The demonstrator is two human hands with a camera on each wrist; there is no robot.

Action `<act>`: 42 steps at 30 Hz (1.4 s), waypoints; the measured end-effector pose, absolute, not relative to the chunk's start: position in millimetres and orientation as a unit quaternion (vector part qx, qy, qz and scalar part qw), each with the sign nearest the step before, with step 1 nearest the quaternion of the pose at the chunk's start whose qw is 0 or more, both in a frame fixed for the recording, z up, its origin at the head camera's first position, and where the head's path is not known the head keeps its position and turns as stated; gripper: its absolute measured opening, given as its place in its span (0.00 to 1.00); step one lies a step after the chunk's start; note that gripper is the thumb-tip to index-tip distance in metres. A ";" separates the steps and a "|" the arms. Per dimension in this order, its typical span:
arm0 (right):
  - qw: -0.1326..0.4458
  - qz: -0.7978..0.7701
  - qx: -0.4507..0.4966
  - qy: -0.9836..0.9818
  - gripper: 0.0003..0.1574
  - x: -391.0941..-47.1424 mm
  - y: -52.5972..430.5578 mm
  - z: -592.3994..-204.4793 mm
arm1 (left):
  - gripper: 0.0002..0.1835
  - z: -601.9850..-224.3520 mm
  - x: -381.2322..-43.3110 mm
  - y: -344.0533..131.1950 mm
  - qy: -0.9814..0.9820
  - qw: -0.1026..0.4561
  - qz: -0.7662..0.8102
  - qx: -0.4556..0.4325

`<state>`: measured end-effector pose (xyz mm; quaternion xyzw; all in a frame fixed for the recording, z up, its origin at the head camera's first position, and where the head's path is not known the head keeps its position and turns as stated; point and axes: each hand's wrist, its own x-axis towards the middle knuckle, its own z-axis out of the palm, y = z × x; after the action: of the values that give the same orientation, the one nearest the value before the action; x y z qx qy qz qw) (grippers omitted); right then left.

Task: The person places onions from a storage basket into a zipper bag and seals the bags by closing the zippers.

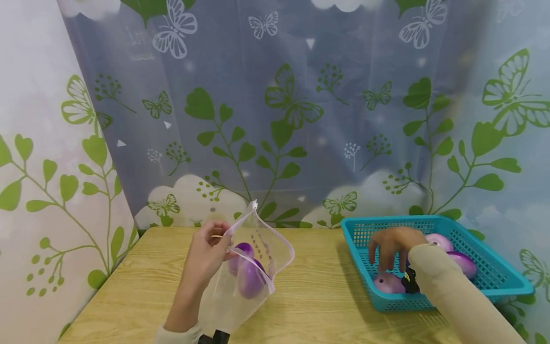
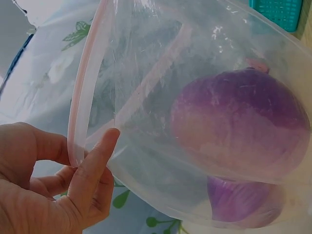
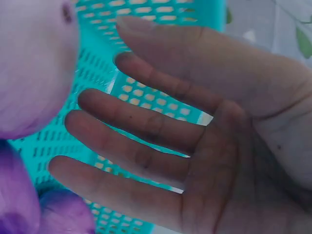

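My left hand (image 1: 202,255) pinches the rim of a clear zip bag (image 1: 219,303) with a pale pink edge; the mouth of the bag gapes. Inside it lie two purple-and-pale turnips (image 1: 251,281), seen through the plastic in the left wrist view as well, the nearer turnip (image 2: 239,122) large there. My right hand (image 1: 393,243) hangs over the blue-green basket (image 1: 386,220), fingers pointing down and apart, holding nothing. Just under those fingers is a turnip (image 1: 388,283) in the basket's near corner. In the right wrist view the spread fingers (image 3: 122,183) do not touch the pale turnip (image 3: 34,63).
More turnips (image 1: 463,265) sit in the basket to the right of my right wrist. The wooden table (image 1: 313,272) runs between bag and basket. Behind it hangs a printed cloth (image 1: 275,143) with butterflies and leaves. A black strap piece (image 1: 411,281) is on my right wrist.
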<state>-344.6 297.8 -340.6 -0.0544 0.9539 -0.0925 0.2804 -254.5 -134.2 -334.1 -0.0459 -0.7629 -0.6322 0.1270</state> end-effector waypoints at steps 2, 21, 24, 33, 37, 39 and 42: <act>0.285 -0.089 -0.051 0.953 0.24 -345.8 300.9 -345.0 | 0.08 -334.5 -254.7 -133.3 -0.763 0.128 -0.632 -0.046; 0.364 -0.051 -0.072 0.927 0.17 -361.1 300.2 -363.0 | 0.06 -342.6 -259.8 -123.0 -0.764 0.117 -0.632 -0.053; 0.362 -0.043 -0.074 0.928 0.17 -361.6 298.6 -364.1 | 0.06 -343.5 -261.3 -121.9 -0.766 0.117 -0.630 -0.052; 0.356 -0.042 -0.079 0.930 0.16 -360.8 297.0 -363.0 | 0.05 -344.1 -261.0 -119.5 -0.767 0.115 -0.630 -0.053; 0.337 -0.057 -0.080 0.936 0.17 -360.5 299.5 -362.3 | 0.05 -344.9 -260.6 -118.2 -0.765 0.120 -0.630 -0.059; 0.330 -0.078 -0.075 0.938 0.19 -360.6 301.8 -360.6 | 0.05 -345.5 -260.9 -117.2 -0.765 0.119 -0.629 -0.060; 0.327 -0.127 -0.064 0.934 0.22 -361.3 306.0 -355.6 | 0.05 -346.1 -261.1 -115.6 -0.768 0.116 -0.627 -0.059</act>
<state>-361.3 306.0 -355.6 -0.0641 0.9341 -0.1270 0.3274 -261.1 -115.6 -346.1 -0.0588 -0.7684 -0.6265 0.1165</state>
